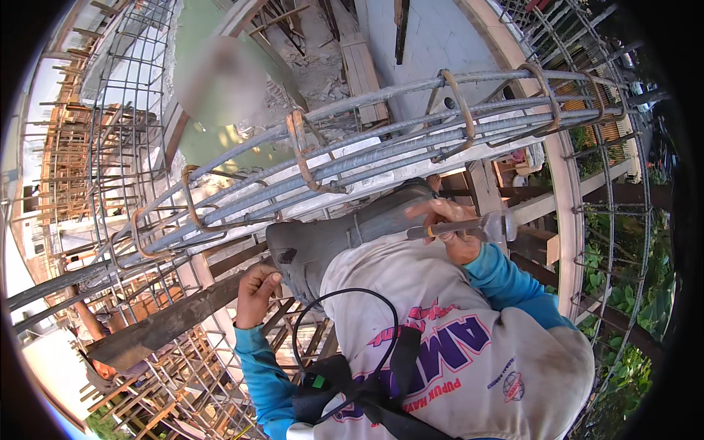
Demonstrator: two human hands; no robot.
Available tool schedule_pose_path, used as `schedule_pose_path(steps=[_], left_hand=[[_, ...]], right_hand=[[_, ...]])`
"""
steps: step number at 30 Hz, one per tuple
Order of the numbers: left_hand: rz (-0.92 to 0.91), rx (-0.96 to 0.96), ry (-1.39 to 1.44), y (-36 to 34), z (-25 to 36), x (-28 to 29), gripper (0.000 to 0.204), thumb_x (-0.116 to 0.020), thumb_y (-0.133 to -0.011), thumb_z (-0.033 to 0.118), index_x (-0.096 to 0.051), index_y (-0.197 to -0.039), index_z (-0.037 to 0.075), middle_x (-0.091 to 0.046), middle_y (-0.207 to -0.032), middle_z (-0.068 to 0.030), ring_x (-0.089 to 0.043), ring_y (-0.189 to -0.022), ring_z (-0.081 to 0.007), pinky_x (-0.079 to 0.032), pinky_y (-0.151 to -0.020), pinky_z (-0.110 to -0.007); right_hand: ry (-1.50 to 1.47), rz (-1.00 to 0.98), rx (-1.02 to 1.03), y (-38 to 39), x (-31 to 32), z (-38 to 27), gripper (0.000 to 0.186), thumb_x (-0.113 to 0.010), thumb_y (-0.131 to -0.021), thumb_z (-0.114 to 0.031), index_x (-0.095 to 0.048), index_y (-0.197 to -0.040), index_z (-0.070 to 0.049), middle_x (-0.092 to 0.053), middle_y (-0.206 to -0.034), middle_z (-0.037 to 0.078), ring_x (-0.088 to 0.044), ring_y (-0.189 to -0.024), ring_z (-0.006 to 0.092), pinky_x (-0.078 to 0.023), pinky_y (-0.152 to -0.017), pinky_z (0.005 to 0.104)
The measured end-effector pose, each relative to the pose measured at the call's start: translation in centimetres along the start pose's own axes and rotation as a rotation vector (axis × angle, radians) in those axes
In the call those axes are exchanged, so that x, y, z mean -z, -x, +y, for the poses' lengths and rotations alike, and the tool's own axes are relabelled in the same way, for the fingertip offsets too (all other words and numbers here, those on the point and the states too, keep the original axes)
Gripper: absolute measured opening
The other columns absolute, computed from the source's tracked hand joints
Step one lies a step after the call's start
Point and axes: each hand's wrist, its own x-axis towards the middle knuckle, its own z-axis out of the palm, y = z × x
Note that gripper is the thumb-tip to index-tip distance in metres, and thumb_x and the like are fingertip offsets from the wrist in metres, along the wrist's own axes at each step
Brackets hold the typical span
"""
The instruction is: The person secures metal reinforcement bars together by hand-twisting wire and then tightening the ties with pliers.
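My right hand [456, 229] is by my right thigh, holding a hammer with its handle lying across the palm. The hammer's metal head [500, 226] points right, and its dark handle end [418, 233] lies over my lap. Some fingers of that hand are raised off the handle. My left hand [257, 293] is beside my left knee, above a dark timber beam [158, 326]. Its fingers are curled with thumb against forefinger; whatever they may hold is too small to make out. In front of my legs runs a bundle of steel rebar [389, 150] with bent stirrups [300, 147] around it.
Upright rebar grids stand at the left [128, 95] and right [612, 242]. A timber plank [568, 220] rises on the right. Below lie rubble [319, 77] and greenish water [205, 150]. Another person's arm [89, 320] shows at the lower left. A black cable [345, 291] loops over my lap.
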Motion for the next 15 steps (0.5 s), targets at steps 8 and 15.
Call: schedule_pose_path(steps=[8, 15], left_hand=[[0.057, -0.129, 0.036, -0.6, -0.9, -2.0, 0.013, -0.069, -0.083, 0.010, -0.060, -0.083, 0.001, -0.057, -0.071, 0.0007, -0.048, -0.063, -0.0061, -0.038, -0.059, -0.021], [0.406, -0.335, 0.012, -0.6, -0.9, -4.0, 0.021, -0.065, -0.088, 0.019, -0.055, -0.076, 0.005, -0.047, -0.067, 0.0059, -0.035, -0.061, -0.0026, -0.028, -0.055, -0.020]], right_hand=[[-0.115, 0.329, 0.255, -3.9, 3.5, -6.3, 0.046, -0.053, -0.093, -0.039, -0.047, -0.129, -0.011, -0.063, -0.080, 0.017, -0.035, -0.038, 0.0062, -0.028, -0.037, 0.0180], [0.175, 0.835, 0.605, -9.6, 6.9, -13.6, 0.037, -0.053, -0.095, -0.032, -0.049, -0.116, -0.002, -0.062, -0.080, 0.015, -0.041, -0.042, 0.0075, -0.035, -0.038, 0.0212]])
